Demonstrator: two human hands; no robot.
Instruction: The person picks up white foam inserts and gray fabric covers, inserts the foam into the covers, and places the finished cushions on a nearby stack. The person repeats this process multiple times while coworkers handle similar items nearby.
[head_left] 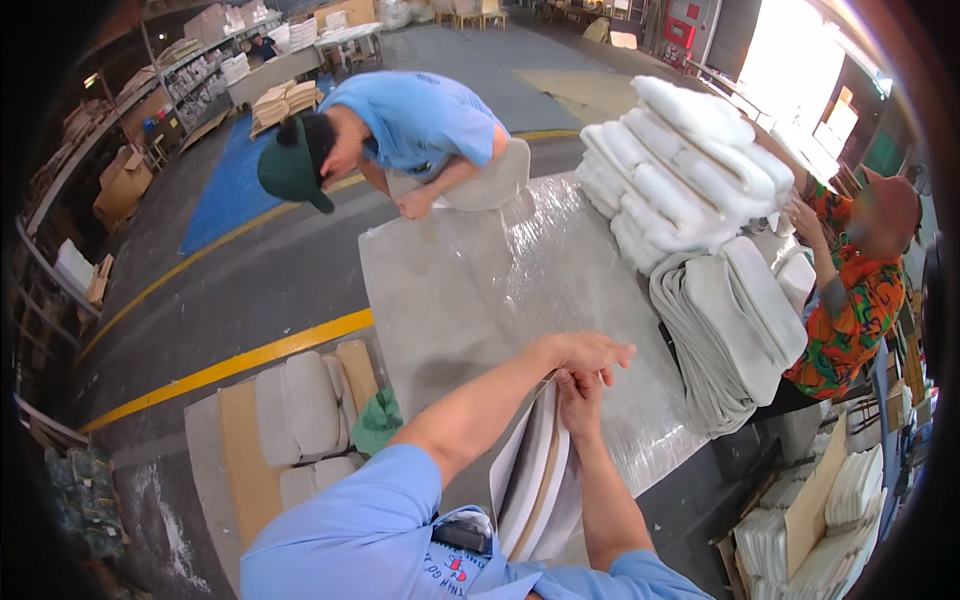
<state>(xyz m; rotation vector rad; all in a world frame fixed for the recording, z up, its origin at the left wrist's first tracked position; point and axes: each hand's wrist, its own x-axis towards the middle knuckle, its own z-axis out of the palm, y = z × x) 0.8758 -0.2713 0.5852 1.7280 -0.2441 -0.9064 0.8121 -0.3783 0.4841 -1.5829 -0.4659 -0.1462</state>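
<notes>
In the lower middle of the frame I hold a stack of white pads (pixel 535 480) on edge, leaning against the near edge of the worktop (pixel 470 300), which is covered with a shiny clear film. The pads look like thin, flat moulded pieces with a brown layer between them.

To do this step well, I think I should keep the stack squeezed from both sides, so that the pieces stay aligned and none slides out. The film looks slippery, so the lower edge should be supported and not only pushed.

My left hand (pixel 590 352) lies over the top edge of the stack, the fingers stretched and only slightly curled, more pressing than gripping. My right hand (pixel 578 392) is just under it, the fingers closed on the upper edge of the pads. The 2 hands touch each other.

At the upper right of the frame there is a tall pile of white cushions (pixel 690 165), with a stack of flat grey-white pieces (pixel 735 320) below it. A person in a blue shirt (pixel 415 120) bends over the far end of the worktop, and another person in a colourful shirt (pixel 850 310) stands at the right.
</notes>
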